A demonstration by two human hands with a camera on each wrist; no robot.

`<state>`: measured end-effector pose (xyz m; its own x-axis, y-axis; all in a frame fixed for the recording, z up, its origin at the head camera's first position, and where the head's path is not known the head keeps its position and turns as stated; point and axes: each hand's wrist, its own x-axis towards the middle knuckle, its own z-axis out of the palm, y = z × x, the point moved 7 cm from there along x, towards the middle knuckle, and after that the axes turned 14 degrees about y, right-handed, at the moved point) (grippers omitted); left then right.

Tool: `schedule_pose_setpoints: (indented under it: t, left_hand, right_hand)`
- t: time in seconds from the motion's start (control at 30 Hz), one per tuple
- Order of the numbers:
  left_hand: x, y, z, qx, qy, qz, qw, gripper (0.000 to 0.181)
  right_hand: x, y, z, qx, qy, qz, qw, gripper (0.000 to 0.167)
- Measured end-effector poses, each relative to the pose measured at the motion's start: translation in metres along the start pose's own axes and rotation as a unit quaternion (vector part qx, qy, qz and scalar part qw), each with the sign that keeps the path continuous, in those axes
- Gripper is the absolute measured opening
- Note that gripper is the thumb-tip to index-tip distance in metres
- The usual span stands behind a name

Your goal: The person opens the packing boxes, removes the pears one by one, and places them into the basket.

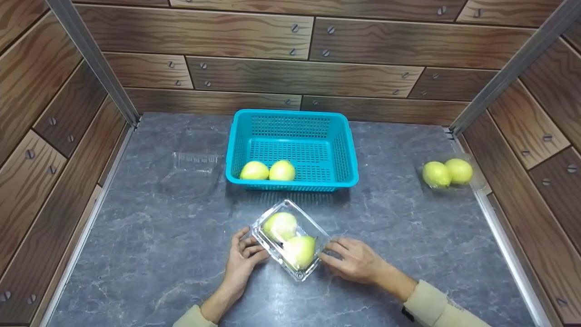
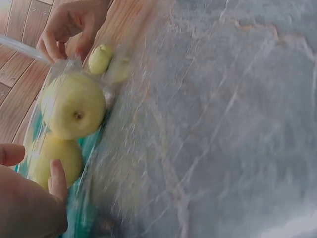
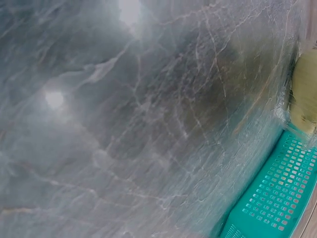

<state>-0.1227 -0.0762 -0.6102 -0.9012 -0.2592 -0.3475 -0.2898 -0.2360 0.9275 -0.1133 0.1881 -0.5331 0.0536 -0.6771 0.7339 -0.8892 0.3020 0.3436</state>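
Note:
A clear plastic clamshell box holding two yellow-green pears lies turned at an angle in front of the basket. At its left side is my left hand, thumb and fingers spread apart, fingertips at the box edge. My right hand pinches the right edge between thumb and curled fingers. In the left wrist view, the right hand shows at the far end of the box, past a pear. The right wrist view has only part of a pear, with no hand visible.
Behind the box stands a teal plastic basket with two pears inside. Another clear box with two pears sits at the right wall. An unfilled clear container lies left of the basket. Wood-patterned panels enclose the table.

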Motion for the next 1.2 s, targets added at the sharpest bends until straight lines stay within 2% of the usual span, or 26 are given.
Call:
schedule_pose_setpoints:
  t: [0.3, 0.6, 0.73, 0.97, 1.2]
  left_hand:
    - [-0.006, -0.006, 0.007, -0.045, 0.008, -0.009, 0.9989, 0.086]
    - [-0.013, -0.012, 0.017, -0.107, -0.012, -0.039, 0.9935, 0.084]
    - [-0.014, -0.013, 0.018, -0.109, -0.012, -0.045, 0.993, 0.085]
    - [-0.017, -0.016, 0.02, -0.104, -0.035, -0.038, 0.9933, 0.088]
    - [-0.018, -0.017, 0.021, -0.095, -0.031, -0.044, 0.994, 0.091]
  right_hand:
    - [0.0, -0.001, 0.002, 0.011, 0.008, -0.001, 0.9999, 0.024]
    - [-0.001, -0.007, 0.006, 0.013, 0.015, -0.02, 0.9996, 0.026]
    - [0.0, -0.009, 0.007, 0.008, 0.02, -0.018, 0.9996, 0.024]
    - [0.003, -0.013, 0.01, 0.001, 0.017, -0.016, 0.9997, 0.023]
    - [0.007, -0.018, 0.012, -0.004, 0.024, -0.016, 0.9996, 0.022]
